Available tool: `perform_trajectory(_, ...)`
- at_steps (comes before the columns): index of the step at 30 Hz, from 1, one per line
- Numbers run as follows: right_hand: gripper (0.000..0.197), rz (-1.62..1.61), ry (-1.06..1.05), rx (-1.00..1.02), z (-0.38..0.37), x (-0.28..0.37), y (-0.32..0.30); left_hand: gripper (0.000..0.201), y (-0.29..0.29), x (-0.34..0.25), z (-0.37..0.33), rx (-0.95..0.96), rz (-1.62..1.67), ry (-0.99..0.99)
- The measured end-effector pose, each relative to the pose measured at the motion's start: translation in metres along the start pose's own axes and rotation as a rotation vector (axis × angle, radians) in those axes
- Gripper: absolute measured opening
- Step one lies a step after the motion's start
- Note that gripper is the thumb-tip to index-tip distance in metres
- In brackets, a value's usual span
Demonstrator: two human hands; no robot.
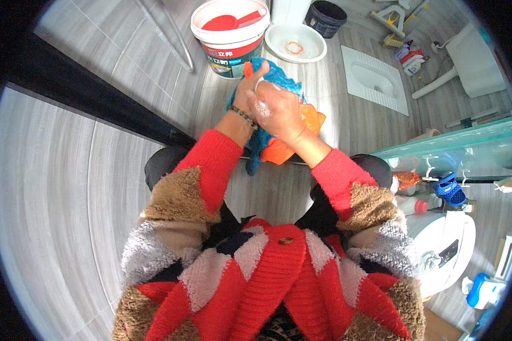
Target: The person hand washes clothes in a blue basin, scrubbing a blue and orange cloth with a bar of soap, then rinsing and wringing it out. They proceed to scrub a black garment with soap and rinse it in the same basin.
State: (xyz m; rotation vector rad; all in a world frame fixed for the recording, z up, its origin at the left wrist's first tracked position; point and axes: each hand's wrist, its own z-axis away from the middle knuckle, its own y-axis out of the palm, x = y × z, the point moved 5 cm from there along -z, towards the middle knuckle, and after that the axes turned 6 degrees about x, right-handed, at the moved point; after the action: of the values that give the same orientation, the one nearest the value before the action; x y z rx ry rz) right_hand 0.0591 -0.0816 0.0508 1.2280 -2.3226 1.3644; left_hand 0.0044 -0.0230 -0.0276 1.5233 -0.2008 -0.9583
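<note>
My left hand (245, 95), with a dark beaded bracelet at its wrist, and my right hand (277, 112) are pressed together over a wet-looking blue and orange cloth. White suds cover the knuckles of the right hand, whose fingers are curled closed. The left thumb sticks up, and most of that hand's other fingers are hidden. Blue cloth (276, 74) shows beyond and below the hands, and an orange part (279, 151) bulges out under the right wrist. Both hands seem to grip the cloth, though what lies between them is hidden.
Past the hands stand a paint bucket (227, 41) with a red scoop (221, 23) in it, a white basin (309, 54) and a black bucket (326, 18). A squat toilet (375, 78) is set in the floor at right. Nearer are a glass partition (455, 142) and a white washing machine (463, 244).
</note>
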Motion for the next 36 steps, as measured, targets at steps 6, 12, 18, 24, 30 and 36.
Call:
perform_trajectory(6,0.021,0.131,0.221,-0.389,0.007,-0.031,-0.009,0.016,-0.027,0.013,-0.002,-0.392,-0.168,0.284)
perform_trajectory(12,0.011,0.181,0.069,-0.253,0.009,-0.021,-0.007,0.018,-0.007,0.007,-0.002,-0.278,-0.108,0.226)
perform_trajectory(18,0.029,0.348,0.286,-0.299,-0.004,-0.055,-0.051,0.028,0.04,-0.011,0.008,-0.143,-0.075,0.285)
perform_trajectory(24,0.042,0.514,0.034,-0.122,0.011,-0.019,-0.039,0.045,0.06,-0.026,0.018,0.025,-0.076,0.319)
perform_trajectory(30,0.028,0.276,0.273,0.043,0.007,-0.045,-0.036,0.035,0.055,-0.024,0.019,-0.041,-0.104,0.344)
perform_trajectory(36,0.024,0.425,0.098,-0.236,0.009,-0.021,-0.039,0.032,0.05,-0.035,0.019,-0.049,-0.158,0.413)
